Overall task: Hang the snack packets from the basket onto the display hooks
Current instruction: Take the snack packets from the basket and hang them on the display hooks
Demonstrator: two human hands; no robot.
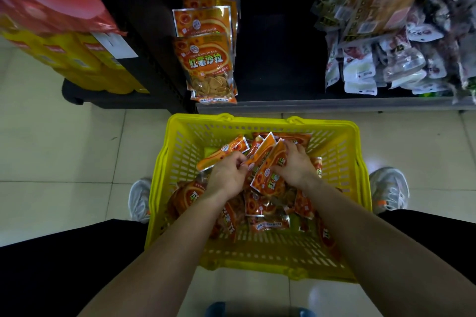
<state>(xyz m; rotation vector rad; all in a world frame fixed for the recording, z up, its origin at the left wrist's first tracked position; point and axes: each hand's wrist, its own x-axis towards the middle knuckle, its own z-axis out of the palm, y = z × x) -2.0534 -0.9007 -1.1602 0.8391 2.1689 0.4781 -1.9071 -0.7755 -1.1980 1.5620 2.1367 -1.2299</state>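
Fingers (240, 162) curled, left hand (228, 175) and right hand (296, 166) each grip orange foil snack packets (269, 175), top ends angled rackward, inside the yellow slotted plastic basket (257, 123).

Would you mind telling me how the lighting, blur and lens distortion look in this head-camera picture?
Head view: the wide lens bows the shelf edge and basket; the left hand, right hand and the packets they grip are fairly sharp; the red bag top left is smeared; the shelf recess is nearly black; glare dots the floor.
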